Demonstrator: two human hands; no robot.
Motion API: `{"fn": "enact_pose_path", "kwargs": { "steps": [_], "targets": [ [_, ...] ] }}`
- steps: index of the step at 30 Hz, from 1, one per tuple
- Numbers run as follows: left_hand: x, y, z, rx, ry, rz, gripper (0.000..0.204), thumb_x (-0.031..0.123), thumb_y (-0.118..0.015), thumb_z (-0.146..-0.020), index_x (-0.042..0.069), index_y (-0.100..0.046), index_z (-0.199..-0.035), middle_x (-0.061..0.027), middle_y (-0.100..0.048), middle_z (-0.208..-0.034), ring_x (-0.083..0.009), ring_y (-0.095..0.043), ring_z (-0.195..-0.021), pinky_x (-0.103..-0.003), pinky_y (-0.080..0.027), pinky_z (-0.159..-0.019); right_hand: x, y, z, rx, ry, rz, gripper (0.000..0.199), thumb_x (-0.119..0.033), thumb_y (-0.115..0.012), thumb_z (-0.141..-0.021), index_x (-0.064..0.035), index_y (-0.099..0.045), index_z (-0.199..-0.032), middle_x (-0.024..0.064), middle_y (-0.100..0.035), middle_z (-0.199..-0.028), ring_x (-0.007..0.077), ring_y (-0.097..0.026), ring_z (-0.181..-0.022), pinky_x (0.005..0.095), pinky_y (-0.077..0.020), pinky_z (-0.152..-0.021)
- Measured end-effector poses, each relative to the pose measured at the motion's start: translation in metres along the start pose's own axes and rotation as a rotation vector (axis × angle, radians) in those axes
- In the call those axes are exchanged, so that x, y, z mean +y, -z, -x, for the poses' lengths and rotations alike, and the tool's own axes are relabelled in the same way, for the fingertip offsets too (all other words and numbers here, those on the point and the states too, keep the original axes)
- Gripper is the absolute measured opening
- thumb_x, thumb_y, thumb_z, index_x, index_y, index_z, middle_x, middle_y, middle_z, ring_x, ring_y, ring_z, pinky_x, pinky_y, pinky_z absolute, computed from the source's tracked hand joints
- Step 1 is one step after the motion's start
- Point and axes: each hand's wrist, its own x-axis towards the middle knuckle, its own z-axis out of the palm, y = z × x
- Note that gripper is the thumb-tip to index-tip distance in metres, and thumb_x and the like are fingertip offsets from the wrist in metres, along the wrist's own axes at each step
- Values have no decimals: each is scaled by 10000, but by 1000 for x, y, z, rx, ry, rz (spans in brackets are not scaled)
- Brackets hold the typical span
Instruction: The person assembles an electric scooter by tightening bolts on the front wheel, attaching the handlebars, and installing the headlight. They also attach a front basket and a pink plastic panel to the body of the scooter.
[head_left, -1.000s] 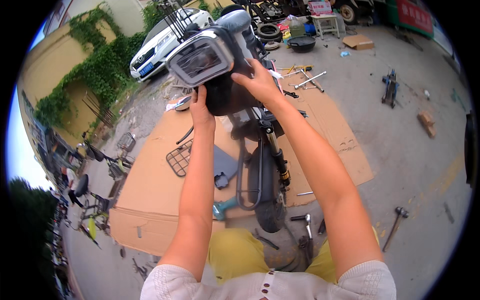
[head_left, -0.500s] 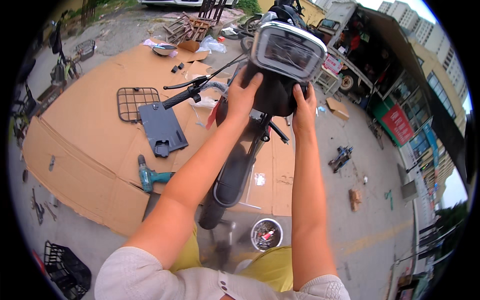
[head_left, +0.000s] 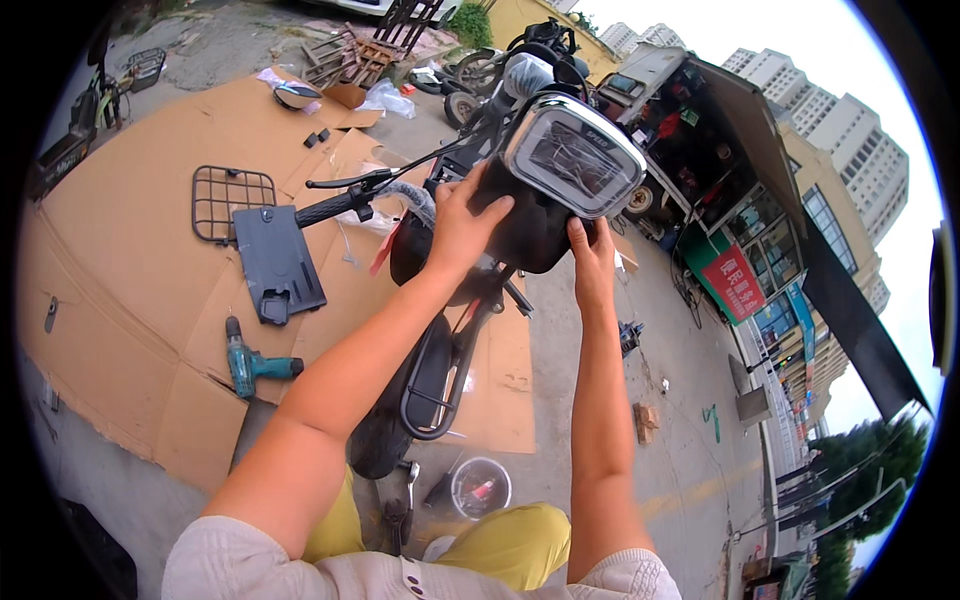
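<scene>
Cupping the black headlight unit (head_left: 578,165) from both sides, the hands hold it above and beyond the front wheel (head_left: 380,447), likely so that its broad lamp face cannot tip. The left hand (head_left: 466,226) lays its thumb across the black shell, fingers bent around the side; the right hand (head_left: 594,262) curls at the lower corner with its thumb in front (how firmly either presses, I cannot tell). Left of and beyond the wheel lie a flat dark panel (head_left: 278,258) and a wire rack (head_left: 222,204), on cardboard (head_left: 125,330) that probably spares them scratches. Left of the wheel, a teal drill (head_left: 244,362) rests within easy reach. Just right of the wheel stands a round bucket (head_left: 481,461), presumably there to keep small pieces from scattering.
</scene>
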Motion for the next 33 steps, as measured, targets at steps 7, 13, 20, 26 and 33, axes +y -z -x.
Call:
{"fn": "enact_pose_path", "kwargs": {
  "steps": [7,13,20,26,33],
  "targets": [
    [-11,5,-4,-4,58,255,512,126,-760,-760,114,-618,-1251,-16,-428,-995,-117,-436,-873,-222,-436,-784,-6,13,-3,-71,61,79,400,-226,-568,-946,-3,-499,-1271,88,-622,-1125,169,-575,-1009,309,-444,-900],
    [-10,5,-3,-10,5,271,511,85,-771,-737,83,-628,-1228,-9,-452,-996,-120,-440,-885,-226,-435,-792,-10,15,2,-29,74,320,339,-253,-570,-956,22,-550,-1152,123,-642,-1091,198,-616,-956,329,-476,-849],
    [8,2,3,-62,-29,413,440,132,-753,-790,19,-613,-1192,-20,-590,-1009,-100,-517,-873,-246,-439,-795,-14,19,14,29,116,371,289,-84,-614,-870,1,-546,-1138,113,-585,-938,207,-611,-826,318,-492,-758],
    [-21,33,-16,-147,53,475,312,254,-700,-867,12,-619,-1046,-24,-648,-959,-112,-585,-878,-255,-460,-818,-67,-2,44,41,305,390,311,-37,-637,-863,39,-543,-1150,85,-556,-959,158,-596,-839,284,-480,-763],
    [-42,59,-20,-405,357,1100,535,301,-672,-847,27,-501,-1273,-21,-560,-867,-162,-553,-768,-307,-489,-682,-121,-21,35,-188,385,224,221,-62,-568,-914,-23,-609,-1128,54,-595,-857,113,-566,-745,251,-475,-685]
  ]
}}
